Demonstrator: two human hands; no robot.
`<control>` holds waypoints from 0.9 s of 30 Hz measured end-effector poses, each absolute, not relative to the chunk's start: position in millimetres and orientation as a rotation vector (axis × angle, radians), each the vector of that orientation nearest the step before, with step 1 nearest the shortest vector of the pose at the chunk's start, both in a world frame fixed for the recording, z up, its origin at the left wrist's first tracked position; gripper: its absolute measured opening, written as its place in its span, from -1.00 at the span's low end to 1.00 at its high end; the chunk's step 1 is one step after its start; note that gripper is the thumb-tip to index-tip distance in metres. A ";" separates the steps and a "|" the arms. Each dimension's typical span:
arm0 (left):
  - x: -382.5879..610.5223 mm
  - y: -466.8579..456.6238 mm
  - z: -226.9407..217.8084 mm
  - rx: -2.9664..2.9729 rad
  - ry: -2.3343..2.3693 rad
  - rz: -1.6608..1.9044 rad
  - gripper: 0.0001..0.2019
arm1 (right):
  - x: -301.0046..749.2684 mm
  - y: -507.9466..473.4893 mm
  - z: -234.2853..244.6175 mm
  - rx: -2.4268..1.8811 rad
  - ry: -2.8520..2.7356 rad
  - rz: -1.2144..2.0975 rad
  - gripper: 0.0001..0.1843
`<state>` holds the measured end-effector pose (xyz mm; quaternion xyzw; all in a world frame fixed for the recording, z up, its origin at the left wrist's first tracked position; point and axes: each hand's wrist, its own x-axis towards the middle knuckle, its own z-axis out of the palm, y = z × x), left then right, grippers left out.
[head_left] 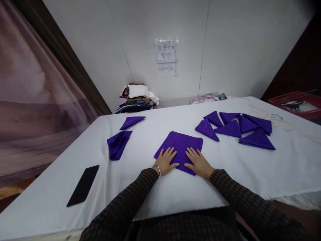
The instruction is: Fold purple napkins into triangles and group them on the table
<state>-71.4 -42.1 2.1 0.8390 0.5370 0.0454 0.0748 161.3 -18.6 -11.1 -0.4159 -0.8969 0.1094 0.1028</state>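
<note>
A purple cloth napkin [180, 142], folded to a rough square, lies flat on the white-covered table [175, 197] in front of me. My left hand [166, 161] rests palm down on its left part, fingers spread. On the right part lies my right hand [199, 163], also flat with the fingers apart. Neither hand grips the cloth. To the right is a group of several purple napkins folded into triangles [229, 129]. Two more purple napkins are at the left: a folded one [131, 122] farther back and a looser one [119, 145] nearer.
A black phone-like slab [83, 185] lies at the left front. Piled clothes [137, 98] and a lower heap of fabric [207, 98] sit by the back edge. A red basket [296, 102] is at the far right. Handwritten paper [166, 57] hangs on the wall; a curtain [45, 93] hangs left.
</note>
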 end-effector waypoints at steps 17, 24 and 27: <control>-89.6 -22.1 6.8 2.296 1.883 0.407 -0.45 | 188.2 4.8 -4.3 -1.372 -2.361 0.334 -0.30; -97.4 -11.4 -4.2 2.087 2.063 0.401 -0.45 | 221.5 57.2 -10.8 -1.654 -1.980 0.243 -0.52; -97.5 -12.1 -6.8 2.106 2.062 0.406 -0.45 | 217.7 67.1 -14.6 -1.658 -1.959 0.269 -0.58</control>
